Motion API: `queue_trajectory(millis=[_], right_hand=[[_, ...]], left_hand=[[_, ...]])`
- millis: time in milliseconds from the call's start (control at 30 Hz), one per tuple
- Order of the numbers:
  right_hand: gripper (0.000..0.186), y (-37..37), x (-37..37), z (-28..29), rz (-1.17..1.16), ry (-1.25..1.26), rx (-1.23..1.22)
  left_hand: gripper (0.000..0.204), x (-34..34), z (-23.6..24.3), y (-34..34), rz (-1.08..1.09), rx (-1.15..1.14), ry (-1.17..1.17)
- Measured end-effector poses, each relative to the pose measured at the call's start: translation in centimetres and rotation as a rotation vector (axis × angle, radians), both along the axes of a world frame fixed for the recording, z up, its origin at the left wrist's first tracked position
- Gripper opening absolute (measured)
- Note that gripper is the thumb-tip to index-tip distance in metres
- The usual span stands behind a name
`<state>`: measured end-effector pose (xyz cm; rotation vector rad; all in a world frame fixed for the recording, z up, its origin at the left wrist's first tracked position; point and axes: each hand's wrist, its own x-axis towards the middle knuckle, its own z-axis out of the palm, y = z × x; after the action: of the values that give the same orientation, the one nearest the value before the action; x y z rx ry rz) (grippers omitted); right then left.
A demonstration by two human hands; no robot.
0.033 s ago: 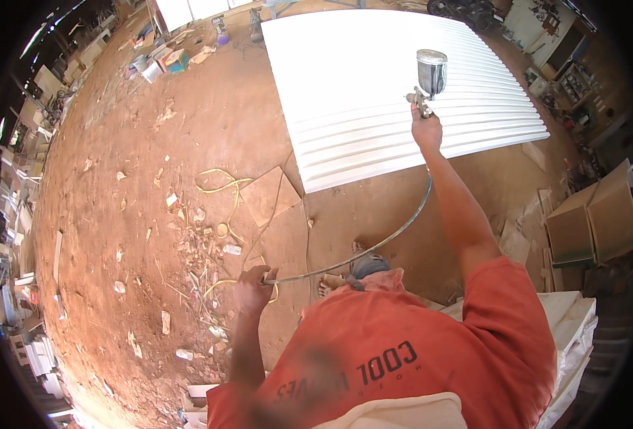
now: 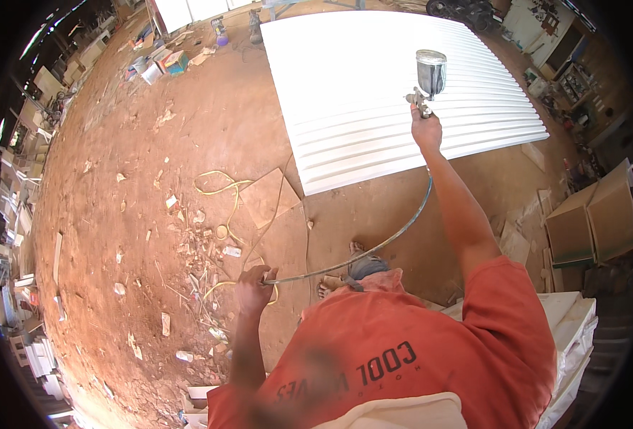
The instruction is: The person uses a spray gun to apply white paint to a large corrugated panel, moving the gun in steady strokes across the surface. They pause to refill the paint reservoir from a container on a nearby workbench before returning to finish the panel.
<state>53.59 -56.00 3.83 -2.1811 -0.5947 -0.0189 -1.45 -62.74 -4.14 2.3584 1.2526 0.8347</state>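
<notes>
The spray gun (image 2: 425,82) is a metal one with a shiny cup on top, standing upright over the near edge of the white panel (image 2: 373,71). The panel is large, ribbed with long parallel grooves, and lies flat on the red dirt floor (image 2: 116,179). A thin grey hose (image 2: 384,243) runs from under the gun in a long curve down and to the left.

Set against the earlier frame, nothing has visibly moved: gun, hose and both arms sit in the same places.

The right hand (image 2: 426,130) is stretched out ahead at arm's length and closed tight around the gun's grip, cup above the fist. The left hand (image 2: 252,287) hangs low and to the left, fingers curled shut around the hose near its lower end, holding it off the ground.

Just beyond the left hand a yellow cord (image 2: 220,187) loops over the dirt beside flat brown boards (image 2: 270,196), with wood scraps and paper bits scattered around. The person wears an orange shirt (image 2: 402,365). Cardboard boxes (image 2: 588,222) stand at the right, well apart from the gun, and stacked white sheets (image 2: 570,322) lie just behind the right shoulder. Small tins and clutter (image 2: 162,64) sit at the far left of the panel.
</notes>
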Motion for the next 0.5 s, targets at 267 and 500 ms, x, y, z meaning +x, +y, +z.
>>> queue_trajectory(millis=[267, 500], right_hand=[[0.054, 5.5, -2.7, -0.5, 0.292, 0.098, 0.062], [0.047, 12.9, -1.7, -1.9, 0.537, 0.228, 0.164]], left_hand=[[0.018, 3.8, 5.1, 5.7, 0.04, 0.082, 0.026], [0.017, 7.2, 9.9, 11.8, 0.087, 0.134, 0.091]])
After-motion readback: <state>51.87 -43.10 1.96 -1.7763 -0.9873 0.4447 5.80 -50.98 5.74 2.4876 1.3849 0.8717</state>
